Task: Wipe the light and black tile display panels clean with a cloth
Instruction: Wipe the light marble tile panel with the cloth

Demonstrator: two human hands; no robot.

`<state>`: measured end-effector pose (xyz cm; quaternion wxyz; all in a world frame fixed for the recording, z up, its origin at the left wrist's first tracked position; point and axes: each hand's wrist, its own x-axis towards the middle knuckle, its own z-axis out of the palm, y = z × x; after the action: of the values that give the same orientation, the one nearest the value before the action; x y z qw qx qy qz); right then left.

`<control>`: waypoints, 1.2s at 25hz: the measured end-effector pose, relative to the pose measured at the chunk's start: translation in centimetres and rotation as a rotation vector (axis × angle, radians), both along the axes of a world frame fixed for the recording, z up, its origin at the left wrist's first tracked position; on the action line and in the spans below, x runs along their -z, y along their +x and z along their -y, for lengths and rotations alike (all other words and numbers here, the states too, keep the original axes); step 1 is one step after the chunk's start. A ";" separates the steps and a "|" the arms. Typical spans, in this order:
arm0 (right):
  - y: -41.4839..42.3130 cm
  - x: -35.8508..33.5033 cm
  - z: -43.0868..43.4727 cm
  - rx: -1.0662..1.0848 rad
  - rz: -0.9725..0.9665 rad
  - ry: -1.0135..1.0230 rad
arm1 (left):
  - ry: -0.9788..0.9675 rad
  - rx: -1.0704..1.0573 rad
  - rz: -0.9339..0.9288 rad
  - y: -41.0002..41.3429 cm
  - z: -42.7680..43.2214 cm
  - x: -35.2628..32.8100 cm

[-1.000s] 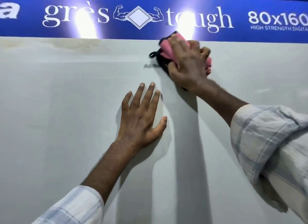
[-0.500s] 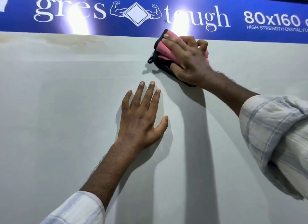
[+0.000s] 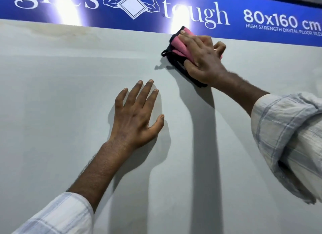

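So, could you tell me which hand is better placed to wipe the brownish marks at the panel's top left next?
Right, probably: the right hand holds the cloth against the panel at that height; the left hand lies flat and empty lower down.

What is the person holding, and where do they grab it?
The right hand holds the pink and black cloth, fingers over its top, thumb on its lower edge. The left hand holds nothing, flat on the light panel.

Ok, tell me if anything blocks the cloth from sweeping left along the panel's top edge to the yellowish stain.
Nothing visible does. The right hand holds the cloth at the top edge; the light panel is bare leftward to the stain. The left hand lies flat below that path.
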<state>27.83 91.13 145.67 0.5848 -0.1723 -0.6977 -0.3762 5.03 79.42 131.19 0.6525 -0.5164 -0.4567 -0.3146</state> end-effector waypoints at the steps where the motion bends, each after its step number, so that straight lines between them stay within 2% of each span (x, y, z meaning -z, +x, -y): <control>1: 1.3 -0.2 -1.0 -0.014 -0.036 -0.016 | -0.010 0.026 0.024 0.3 0.2 0.1; 4: 4.6 -1.2 -3.6 -0.026 -0.208 -0.103 | -0.046 0.063 0.061 2.9 -0.1 0.7; 6: 5.3 -1.6 -4.4 -0.002 -0.219 -0.107 | -0.051 0.075 0.040 5.5 -1.2 0.9; 9: 6.1 -2.6 -4.9 0.027 -0.131 -0.092 | -0.023 0.078 0.044 9.5 -3.9 0.4; 13: 8.4 -2.9 -6.4 -0.014 0.061 0.062 | -0.027 0.021 0.125 12.2 -6.9 1.2; 15: 10.6 -3.5 -7.5 -0.034 -0.001 0.040 | -0.022 -0.051 0.124 12.5 -7.8 2.0; 18: 9.5 -2.1 -6.8 0.010 -0.147 -0.074 | 0.028 -0.126 0.083 12.2 -8.3 2.2; 19: 8.2 -1.3 -6.4 0.001 -0.117 -0.072 | 0.041 -0.142 0.075 12.0 -8.3 2.2; 22: 9.0 -1.0 -7.1 -0.025 0.144 0.075 | 0.060 -0.150 0.044 11.9 -8.4 2.1; 23: 10.5 -2.0 -7.8 -0.033 0.150 0.082 | 0.062 -0.150 0.040 11.8 -8.5 2.1; 26: 12.0 -2.3 -9.0 -0.039 -0.150 -0.079 | 0.073 -0.133 0.046 11.8 -8.5 2.2; 27: 11.4 -1.4 -8.8 -0.020 -0.158 -0.063 | 0.078 -0.127 0.044 11.8 -8.5 2.1; 30: 11.0 0.9 -8.9 -0.028 0.119 0.104 | 0.085 -0.109 0.030 11.7 -8.6 2.2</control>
<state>38.86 100.00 144.80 0.5556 -0.1092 -0.7132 -0.4132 16.69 88.02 128.99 0.6829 -0.4579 -0.4802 -0.3055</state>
